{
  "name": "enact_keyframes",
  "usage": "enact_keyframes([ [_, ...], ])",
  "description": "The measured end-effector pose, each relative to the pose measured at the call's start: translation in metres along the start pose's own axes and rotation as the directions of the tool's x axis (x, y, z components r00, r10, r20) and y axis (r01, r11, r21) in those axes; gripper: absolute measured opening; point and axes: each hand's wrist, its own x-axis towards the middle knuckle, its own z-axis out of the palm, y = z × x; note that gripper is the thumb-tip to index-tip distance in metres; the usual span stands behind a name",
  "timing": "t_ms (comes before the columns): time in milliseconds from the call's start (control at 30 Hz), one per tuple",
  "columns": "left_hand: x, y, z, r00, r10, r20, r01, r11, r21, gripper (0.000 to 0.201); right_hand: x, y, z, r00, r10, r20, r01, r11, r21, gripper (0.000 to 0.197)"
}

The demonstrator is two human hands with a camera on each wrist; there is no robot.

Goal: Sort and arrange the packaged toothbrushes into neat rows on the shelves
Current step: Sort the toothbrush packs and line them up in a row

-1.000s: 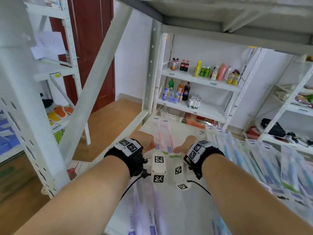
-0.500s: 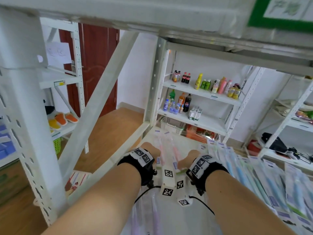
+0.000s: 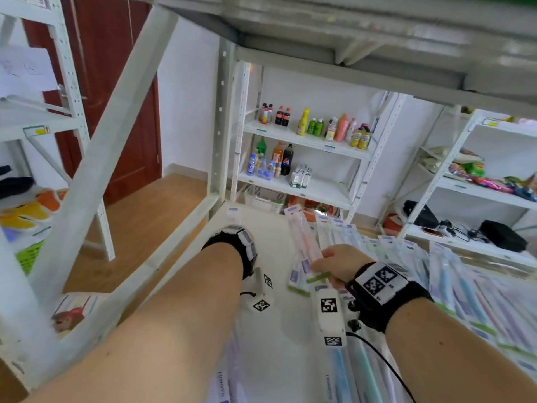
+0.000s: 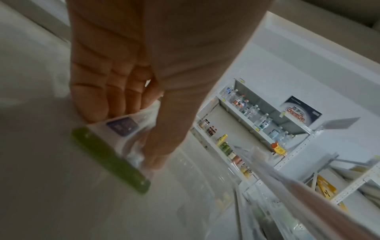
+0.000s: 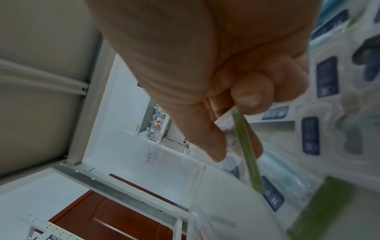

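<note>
hardly any writing can be read. the dark cola bottle (image 3: pixel 287 159) on the far shelf carries a round red, white and blue emblem, though no letters can be made out. the dark poster (image 4: pixel 300 111) on the wall above the drinks shelf bears large orange lettering too blurred to spell out. the toothbrush packs (image 5: pixel 327 77) carry dark blue label patches with white print too blurred to read. the wrist bands (image 3: pixel 380 281) show black-and-white square code markers, not text.

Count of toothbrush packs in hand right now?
2 for sure: a green-edged pack gripped by the left hand, a second pack pinched by the right hand. More may be stacked beneath, hidden.
</note>
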Motion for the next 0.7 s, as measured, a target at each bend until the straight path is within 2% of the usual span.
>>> enact_keyframes([
  [67, 0.000, 0.000, 0.000, 0.998, 0.059, -0.021, -0.058, 0.998, 0.029, 0.040, -0.002, 0.006, 0.000, 1.000, 0.009, -0.011, -0.009, 0.999, 0.047, 0.032],
  [200, -0.008, 0.003, -0.003, 0.998, 0.022, 0.054, -0.027, 0.995, 0.091, 0.043, -0.009, 0.011, -0.002, 0.999, 0.016, -0.033, -0.012, 0.993, 0.118, 0.033],
  [233, -0.013, 0.004, -0.006, 0.998, -0.011, 0.063, 0.010, 1.000, 0.019, 0.042, -0.011, 0.012, -0.002, 0.999, 0.015, -0.036, -0.009, 0.991, 0.137, 0.032],
  [267, -0.017, 0.003, -0.007, 0.997, -0.013, 0.081, 0.010, 0.999, 0.037, 0.041, -0.013, 0.013, -0.003, 0.999, 0.011, -0.043, -0.005, 0.989, 0.150, 0.028],
  [367, -0.022, 0.000, -0.014, 0.986, 0.099, 0.132, -0.108, 0.992, 0.065, 0.030, -0.021, 0.018, -0.003, 0.997, 0.006, -0.072, 0.012, 0.969, 0.247, 0.018],
  [400, -0.023, 0.002, -0.015, 0.983, 0.103, 0.149, -0.112, 0.992, 0.054, 0.024, -0.025, 0.021, -0.003, 0.997, -0.001, -0.081, 0.024, 0.958, 0.287, 0.015],
  [433, -0.028, 0.005, -0.016, 0.976, 0.130, 0.173, -0.136, 0.990, 0.027, 0.016, -0.029, 0.023, -0.004, 0.996, -0.009, -0.087, 0.036, 0.948, 0.317, 0.012],
  [467, -0.032, 0.009, -0.015, 0.979, 0.110, 0.173, -0.105, 0.994, -0.033, 0.017, -0.032, 0.027, -0.006, 0.996, -0.016, -0.090, 0.046, 0.942, 0.332, 0.011],
  [567, -0.047, 0.026, -0.008, 0.982, 0.092, 0.166, -0.067, 0.986, -0.150, 0.028, -0.046, 0.041, -0.013, 0.995, -0.027, -0.100, 0.062, 0.926, 0.371, 0.013],
  [700, -0.085, 0.067, 0.020, 0.958, 0.212, 0.193, -0.128, 0.919, -0.372, 0.015, -0.072, 0.086, -0.033, 0.989, 0.004, -0.146, 0.068, 0.872, 0.484, 0.014],
])
